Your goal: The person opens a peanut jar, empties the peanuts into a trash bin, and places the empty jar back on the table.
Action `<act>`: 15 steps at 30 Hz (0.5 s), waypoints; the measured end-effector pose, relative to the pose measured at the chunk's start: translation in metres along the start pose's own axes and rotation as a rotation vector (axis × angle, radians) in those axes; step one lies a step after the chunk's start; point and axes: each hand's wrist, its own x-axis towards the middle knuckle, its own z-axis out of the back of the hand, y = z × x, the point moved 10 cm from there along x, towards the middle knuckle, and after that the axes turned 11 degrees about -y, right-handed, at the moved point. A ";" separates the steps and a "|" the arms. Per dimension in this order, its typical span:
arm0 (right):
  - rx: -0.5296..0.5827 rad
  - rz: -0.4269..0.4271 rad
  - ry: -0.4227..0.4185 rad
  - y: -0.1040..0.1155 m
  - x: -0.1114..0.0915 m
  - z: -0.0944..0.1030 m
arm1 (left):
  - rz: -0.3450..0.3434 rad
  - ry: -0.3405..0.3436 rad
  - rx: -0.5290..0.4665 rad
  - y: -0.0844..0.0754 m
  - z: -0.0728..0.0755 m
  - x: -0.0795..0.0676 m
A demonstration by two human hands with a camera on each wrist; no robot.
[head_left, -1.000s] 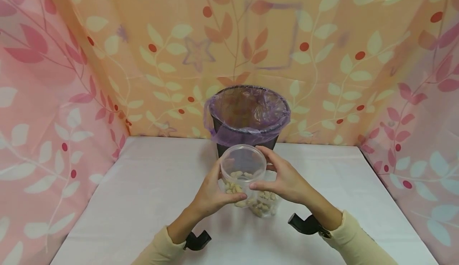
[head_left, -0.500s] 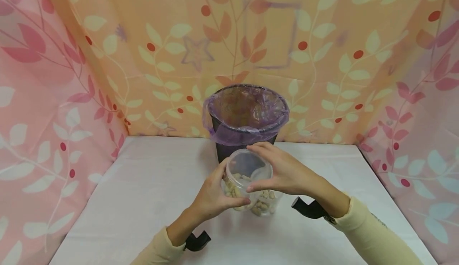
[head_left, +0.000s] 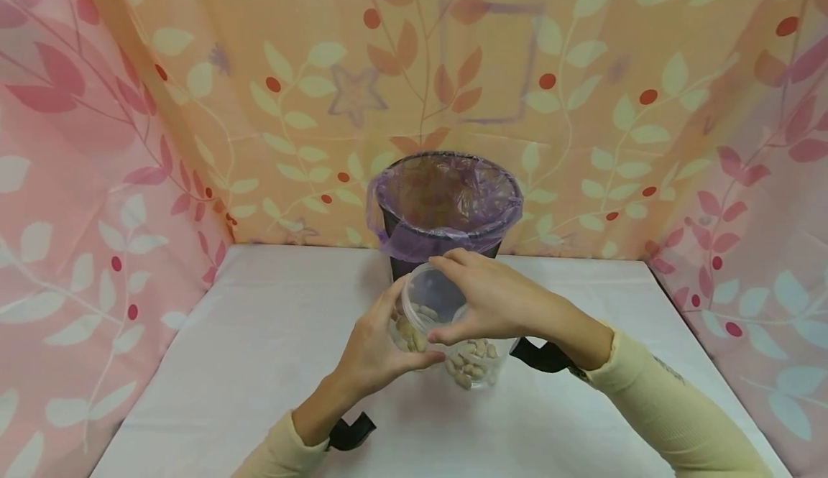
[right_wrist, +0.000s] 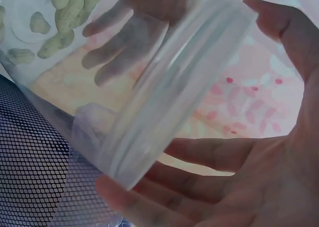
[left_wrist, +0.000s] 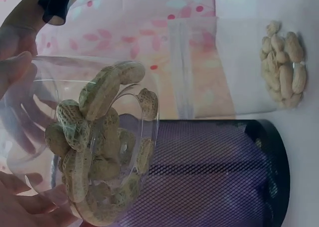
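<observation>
My left hand [head_left: 371, 352] grips the side of a clear plastic jar [head_left: 402, 338], tilted, with peanuts [left_wrist: 102, 139] lying in its lower part. Over its mouth sits a translucent lid [right_wrist: 174, 87]. My right hand [head_left: 504, 298] spans that lid, thumb at one edge and fingertips at the opposite edge, partly covering it in the head view. A second clear jar [head_left: 477, 366], also with peanuts [left_wrist: 284, 70] at its bottom, stands upright on the table, just right of and below the held one.
Directly behind the hands stands a black mesh waste bin [left_wrist: 209, 172], lined with a purple bag [head_left: 414, 246] folded over its rim. A white cloth [head_left: 278, 320] covers the table. Leaf-patterned curtains [head_left: 310, 140] close off the back and sides.
My right hand has shifted left and farther over the lid, covering more of it. The held jar has swung slightly left, showing more of the second jar.
</observation>
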 end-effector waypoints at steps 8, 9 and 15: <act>-0.008 0.042 -0.078 0.003 0.002 0.003 | 0.000 -0.019 0.002 0.002 0.005 0.003; -0.012 0.044 -0.088 0.004 0.002 0.003 | -0.003 -0.023 0.004 0.002 0.006 0.003; -0.014 0.057 -0.119 0.007 0.000 0.007 | -0.025 -0.032 0.006 0.000 0.008 0.004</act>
